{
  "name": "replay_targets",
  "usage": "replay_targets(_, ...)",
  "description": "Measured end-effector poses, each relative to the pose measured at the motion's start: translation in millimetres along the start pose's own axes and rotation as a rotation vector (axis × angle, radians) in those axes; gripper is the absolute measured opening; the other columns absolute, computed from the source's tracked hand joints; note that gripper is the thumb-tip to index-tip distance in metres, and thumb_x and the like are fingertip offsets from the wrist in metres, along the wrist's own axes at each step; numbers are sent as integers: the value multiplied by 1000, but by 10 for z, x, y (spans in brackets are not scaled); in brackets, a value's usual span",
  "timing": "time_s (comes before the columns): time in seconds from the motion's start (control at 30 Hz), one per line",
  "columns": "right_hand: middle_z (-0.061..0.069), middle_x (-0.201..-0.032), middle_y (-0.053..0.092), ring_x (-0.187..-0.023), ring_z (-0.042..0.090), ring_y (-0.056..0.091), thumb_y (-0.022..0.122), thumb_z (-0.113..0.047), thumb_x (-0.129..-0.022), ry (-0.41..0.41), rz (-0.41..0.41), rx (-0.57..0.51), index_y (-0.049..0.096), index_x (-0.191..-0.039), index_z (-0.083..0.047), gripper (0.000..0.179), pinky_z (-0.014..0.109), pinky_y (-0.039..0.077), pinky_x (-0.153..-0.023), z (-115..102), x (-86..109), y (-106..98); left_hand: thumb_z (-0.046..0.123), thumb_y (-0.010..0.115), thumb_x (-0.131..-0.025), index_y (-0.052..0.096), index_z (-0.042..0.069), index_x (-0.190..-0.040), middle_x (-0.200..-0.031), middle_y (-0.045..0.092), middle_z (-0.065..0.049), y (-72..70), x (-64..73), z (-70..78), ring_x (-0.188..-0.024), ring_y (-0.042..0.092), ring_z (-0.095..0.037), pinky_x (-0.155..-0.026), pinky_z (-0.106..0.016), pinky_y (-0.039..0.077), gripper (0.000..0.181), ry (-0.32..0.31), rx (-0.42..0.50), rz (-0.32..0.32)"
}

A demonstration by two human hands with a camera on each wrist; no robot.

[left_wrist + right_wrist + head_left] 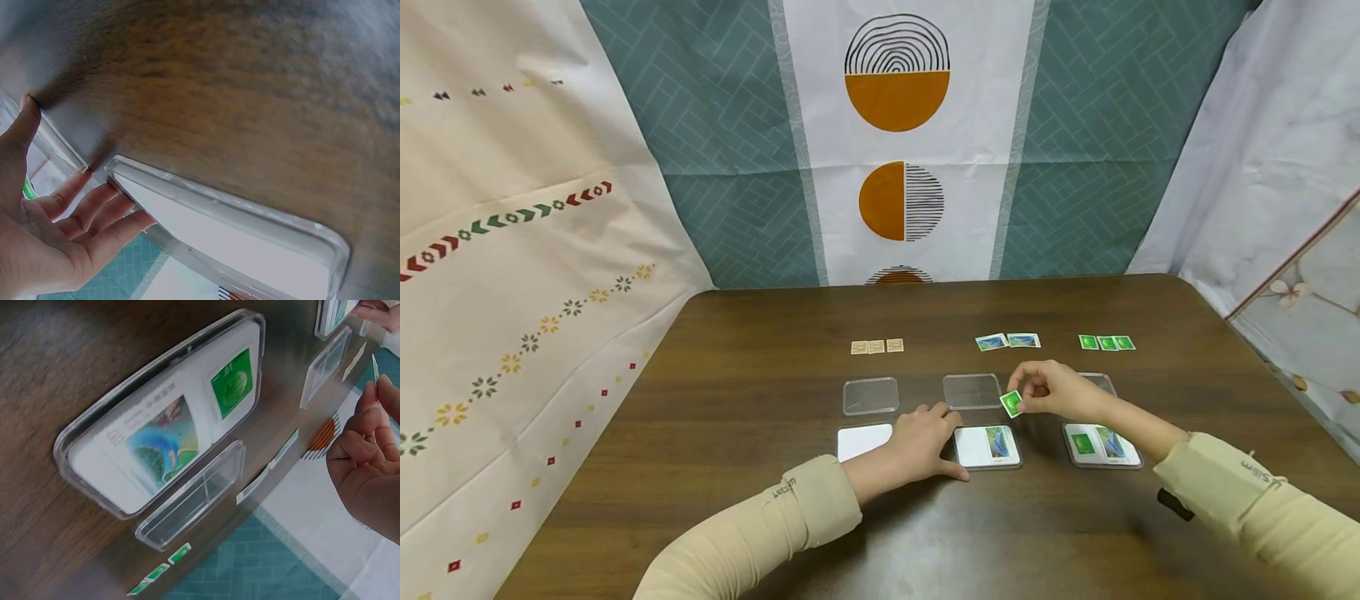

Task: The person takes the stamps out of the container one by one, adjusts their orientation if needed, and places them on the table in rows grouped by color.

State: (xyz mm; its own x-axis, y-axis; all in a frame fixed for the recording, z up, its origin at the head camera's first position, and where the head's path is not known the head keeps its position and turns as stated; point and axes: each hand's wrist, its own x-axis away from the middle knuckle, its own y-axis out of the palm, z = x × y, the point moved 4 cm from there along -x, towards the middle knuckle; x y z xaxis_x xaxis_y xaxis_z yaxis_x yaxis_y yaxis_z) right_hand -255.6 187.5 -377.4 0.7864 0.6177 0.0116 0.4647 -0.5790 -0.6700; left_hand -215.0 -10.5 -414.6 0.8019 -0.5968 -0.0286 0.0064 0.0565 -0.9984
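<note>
On the desk (737, 400) count three tan stamps (876, 347), two loose blue stamps (1023, 340), three loose green stamps (1107, 342), three clear lids (870, 396), three cases (988, 467); above it, one green stamp (1011, 404).

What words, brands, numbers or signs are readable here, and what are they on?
None reads surely.
Left sleeve: dark lettering, too small and unclear.
Right sleeve: dark lettering, also unclear.
Blue picture, right wrist view: tiny printing along its edge, too blurred.
Green stamp beside it: pale marks, unreadable.
Tan stamps: too small.
</note>
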Motion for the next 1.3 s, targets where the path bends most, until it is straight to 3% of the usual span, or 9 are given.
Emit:
replay_targets(0.47,0,-67,54,-57,2,42,68,0,-82,22,39,27,57,-98,4,20,21,38,-55,18,15,-145,64,73,-64,59,18,-111,-105,59,2,24,9,30,-87,60,-17,-62,-29,49,67,1,-5,-22)
replay_targets(0.9,0,-69,54,-58,4,43,66,-3,-84,118,115,-54,55,-103,8,25,22,39,-56,323,64,-388,64,73,-64,59,18,-114,-108,60,2,44,-4,34,-89,60,-18,-63,-29,49,69,11,1,-20)
replay_targets(1.3,-2,-66,60,-56,3,45,66,0,-83,71,176,-58,55,-102,10,25,22,40,-53,398,16,-524,65,72,-64,59,19,-115,-112,60,1,32,-2,-3,-92,61,-18,-65,-30,50,70,-11,2,-13)
